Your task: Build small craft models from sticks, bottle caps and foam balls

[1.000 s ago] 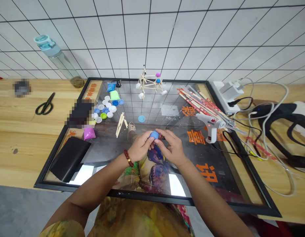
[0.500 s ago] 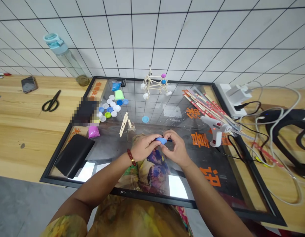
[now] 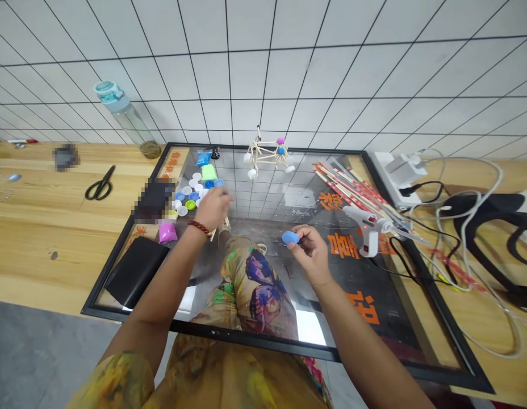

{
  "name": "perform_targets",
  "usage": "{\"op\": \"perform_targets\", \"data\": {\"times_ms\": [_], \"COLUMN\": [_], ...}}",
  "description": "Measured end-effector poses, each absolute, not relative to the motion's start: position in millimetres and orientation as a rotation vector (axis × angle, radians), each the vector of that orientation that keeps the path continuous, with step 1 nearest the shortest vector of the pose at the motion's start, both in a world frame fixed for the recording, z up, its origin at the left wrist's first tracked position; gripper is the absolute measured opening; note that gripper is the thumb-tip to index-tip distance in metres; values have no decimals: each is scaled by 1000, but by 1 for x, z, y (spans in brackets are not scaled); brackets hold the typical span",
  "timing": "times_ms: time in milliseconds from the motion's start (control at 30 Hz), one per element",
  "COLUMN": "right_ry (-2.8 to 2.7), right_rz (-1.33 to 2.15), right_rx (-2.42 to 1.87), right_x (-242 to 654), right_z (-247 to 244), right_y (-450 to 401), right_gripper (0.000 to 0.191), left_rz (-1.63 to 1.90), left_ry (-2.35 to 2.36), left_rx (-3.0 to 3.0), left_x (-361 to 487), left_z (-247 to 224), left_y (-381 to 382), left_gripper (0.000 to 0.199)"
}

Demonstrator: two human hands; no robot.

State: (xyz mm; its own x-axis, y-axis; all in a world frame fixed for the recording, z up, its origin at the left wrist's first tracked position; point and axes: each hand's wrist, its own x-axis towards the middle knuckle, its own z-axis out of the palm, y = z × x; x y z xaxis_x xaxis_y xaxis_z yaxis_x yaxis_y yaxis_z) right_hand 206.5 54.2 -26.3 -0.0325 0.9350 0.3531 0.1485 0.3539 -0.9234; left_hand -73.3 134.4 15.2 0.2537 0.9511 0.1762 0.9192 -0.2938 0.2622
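Note:
A flattened, oval lump of blue clay [image 3: 291, 238] is pinched between the thumb and fingers of my right hand [image 3: 312, 250], above the glass tabletop. My left hand [image 3: 212, 209] is off to the left, its fingers curled, over the near side of the bottle caps [image 3: 187, 191] and the wooden sticks [image 3: 213, 234]. What its fingertips hold, if anything, is hidden. The caps are white, blue and green, lying in a loose group. Farther back stands a small frame of sticks [image 3: 263, 161] with white caps at its feet and pink and blue lumps on one side.
A white glue gun [image 3: 368, 228] lies at right by a bundle of sticks in red wrappers [image 3: 352, 187], with cables and a power strip [image 3: 397, 179] beyond. At left are scissors [image 3: 100, 184], a water bottle [image 3: 127, 118], a pink packet [image 3: 167, 231] and a black sheet [image 3: 138, 271].
My left hand has let go of the blue clay and moved left toward the caps and sticks. The clay stays in my right hand. The single light-blue cap mid-table no longer shows there.

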Motion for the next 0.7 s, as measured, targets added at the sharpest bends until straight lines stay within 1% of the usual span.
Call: {"op": "perform_targets", "data": {"times_ms": [100, 200, 267, 433, 533, 567, 600, 667, 700], "right_ry": [-1346, -1288, -1292, -1358, -1385, -1383, -1373, -1328, -1300], "right_rz": [934, 994, 1006, 967, 925, 915, 905, 886, 874], "right_rx": [-1049, -1054, -1060, -1052, -1052, -1046, -1035, -1009, -995], "right_x": [207, 205, 204, 205, 205, 205, 205, 206, 206], "right_z": [-29, -30, -31, -31, -30, -29, -27, -24, -22], "right_y": [56, 58, 59, 60, 59, 58, 57, 55, 54], "right_gripper": [19, 22, 23, 21, 20, 20, 20, 20, 21], "left_rz": [365, 272, 203, 243, 267, 262, 272, 293, 302], "left_ry": [1871, 1678, 1607, 1753, 1689, 1626, 1603, 1678, 1733], "left_rx": [2412, 2551, 2607, 2607, 2559, 2530, 2480, 2343, 2273], "left_x": [-103, -112, -113, -121, -112, -104, -94, -70, -57], "left_z": [17, 13, 11, 17, 16, 13, 9, -2, -8], "left_y": [123, 108, 101, 89, 66, 56, 47, 36, 35], "left_gripper": [33, 51, 56, 39, 39, 43, 54, 87, 95]}}
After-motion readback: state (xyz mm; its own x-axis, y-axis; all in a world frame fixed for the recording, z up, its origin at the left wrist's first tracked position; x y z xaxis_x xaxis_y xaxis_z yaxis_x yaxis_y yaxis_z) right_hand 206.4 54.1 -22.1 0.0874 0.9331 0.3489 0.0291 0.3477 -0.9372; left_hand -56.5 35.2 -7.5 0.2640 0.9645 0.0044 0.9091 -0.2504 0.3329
